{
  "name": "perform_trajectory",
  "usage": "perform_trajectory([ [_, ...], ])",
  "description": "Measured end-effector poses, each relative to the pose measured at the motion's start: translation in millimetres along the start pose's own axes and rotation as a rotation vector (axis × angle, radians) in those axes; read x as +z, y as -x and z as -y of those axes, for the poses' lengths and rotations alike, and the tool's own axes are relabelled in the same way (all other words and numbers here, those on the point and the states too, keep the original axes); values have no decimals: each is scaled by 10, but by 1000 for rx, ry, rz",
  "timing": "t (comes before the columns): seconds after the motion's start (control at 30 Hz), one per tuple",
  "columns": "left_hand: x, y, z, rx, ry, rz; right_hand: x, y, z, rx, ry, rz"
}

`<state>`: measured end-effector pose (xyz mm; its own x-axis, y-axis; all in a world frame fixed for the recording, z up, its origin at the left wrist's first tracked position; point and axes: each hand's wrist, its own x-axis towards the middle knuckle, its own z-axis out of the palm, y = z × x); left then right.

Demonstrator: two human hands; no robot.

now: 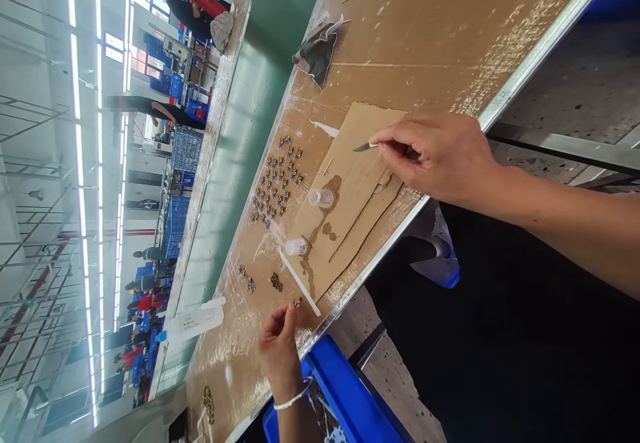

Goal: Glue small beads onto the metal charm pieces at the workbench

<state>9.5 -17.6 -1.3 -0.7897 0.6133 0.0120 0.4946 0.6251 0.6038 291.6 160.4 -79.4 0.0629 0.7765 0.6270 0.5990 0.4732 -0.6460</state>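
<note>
Small brass-coloured piece at left hand's fingertips, thumb and forefinger pinched together on it, near counter edge. Right hand curled, fingertips clamped on small knife, blade over cardboard. Two clear containers on cardboard; blue-and-gold pieces clustered beside.

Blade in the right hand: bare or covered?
Bare: the dark blade juts out of the right hand with no cover over it. Whether it touches the cardboard, I can't tell.
</note>
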Motion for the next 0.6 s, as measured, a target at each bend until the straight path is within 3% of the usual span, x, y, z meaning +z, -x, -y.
perform_trajectory([
  [0.4,7,-22,-8,9,-38,16,-13,-7,2,22,-24,44],
  [0.6,21,-25,-17,11,-65,13,-7,-4,-11,-23,-39,-10],
])
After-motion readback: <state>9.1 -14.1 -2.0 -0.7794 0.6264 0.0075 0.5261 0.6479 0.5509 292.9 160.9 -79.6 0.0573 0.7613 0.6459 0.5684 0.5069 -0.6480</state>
